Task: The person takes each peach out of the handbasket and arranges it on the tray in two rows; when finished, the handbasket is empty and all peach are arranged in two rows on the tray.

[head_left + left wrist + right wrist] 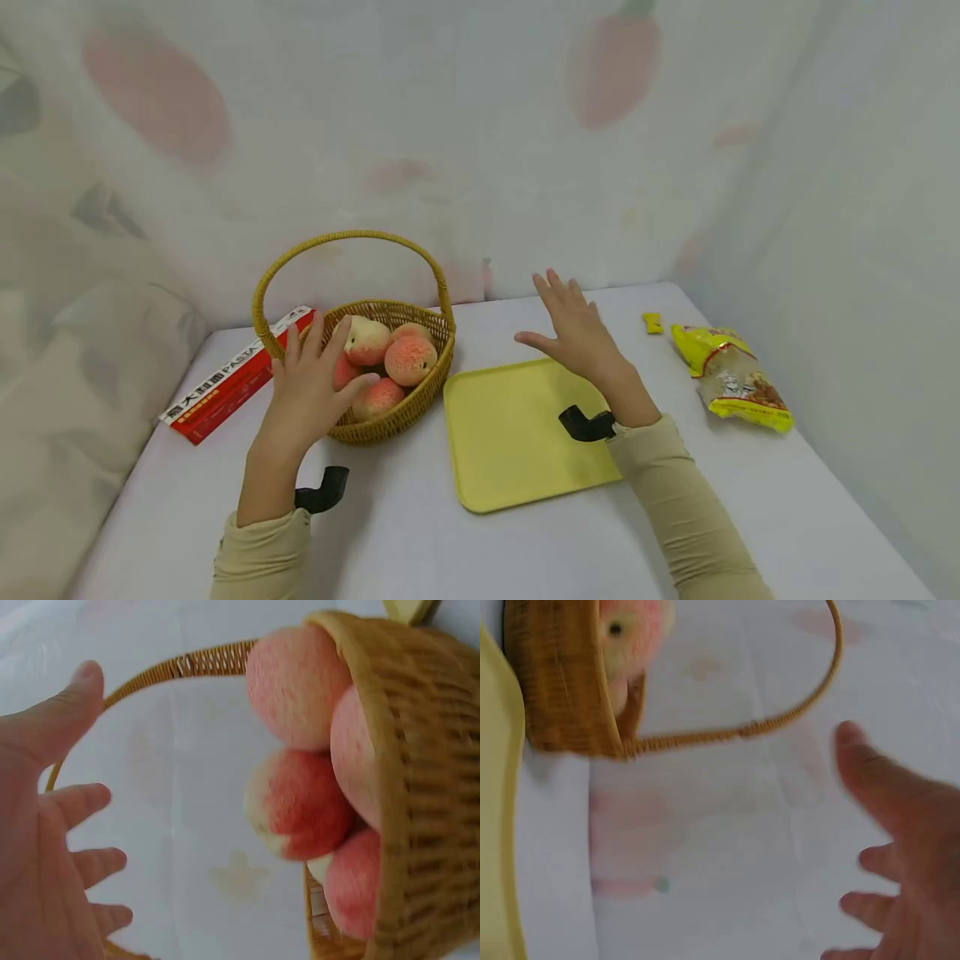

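The left hand (303, 392), nearest the lens, spreads its straight fingers (313, 333) over the near left rim of a round woven wicker basket (420, 392), just above the four fuzzy pink peaches (409, 358) inside, gripping nothing. Right of the basket lies one smooth square yellow tray (502, 442) on the pale tabletop (405, 533). The right hand (577, 333) hovers over the tray's far edge, fingers splayed, empty.

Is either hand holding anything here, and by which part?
Nothing is held. The left hand is spread open over the basket of peaches; the right hand hovers open above the tray.
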Motion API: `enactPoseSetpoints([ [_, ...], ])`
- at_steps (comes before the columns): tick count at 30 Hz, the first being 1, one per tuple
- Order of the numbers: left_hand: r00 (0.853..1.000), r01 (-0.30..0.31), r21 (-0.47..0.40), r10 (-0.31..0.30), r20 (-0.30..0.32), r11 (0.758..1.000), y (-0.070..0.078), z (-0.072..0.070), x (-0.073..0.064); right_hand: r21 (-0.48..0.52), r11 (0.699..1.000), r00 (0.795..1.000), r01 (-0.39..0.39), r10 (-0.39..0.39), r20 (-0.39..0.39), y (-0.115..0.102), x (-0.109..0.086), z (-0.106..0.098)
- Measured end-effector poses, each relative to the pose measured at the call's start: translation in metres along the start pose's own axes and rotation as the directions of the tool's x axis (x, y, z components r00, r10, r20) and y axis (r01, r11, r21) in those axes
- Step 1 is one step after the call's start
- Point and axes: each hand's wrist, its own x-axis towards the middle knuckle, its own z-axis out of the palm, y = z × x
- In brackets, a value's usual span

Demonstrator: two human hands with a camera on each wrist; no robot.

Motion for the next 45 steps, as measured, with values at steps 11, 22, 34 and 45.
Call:
enactPoseSetpoints([
  [11,0.897,0.028,-0.351,-0.178,-0.404,0.936,-0.031,-0.011,-0.017,0.596,0.765,0.964,0.243,-0.122,-0.236,-0.043,0.024,0.058],
  [22,0.829,0.119,-0.716,-0.466,-0.310,0.688,-0.060,0.019,-0.022,0.917,0.381,0.993,0.118,-0.031,-0.115,-0.083,0.024,0.095],
  [34,0.802,0.169,-0.778,-0.543,-0.248,0.605,-0.068,0.036,-0.023,0.855,0.519,1.000,0.006,0.020,-0.019,-0.091,0.039,0.135],
  [45,0.771,0.140,-0.799,-0.571,-0.283,0.585,-0.071,0.040,-0.021,0.582,0.808,0.994,0.091,-0.110,-0.003,-0.103,0.042,0.139],
])
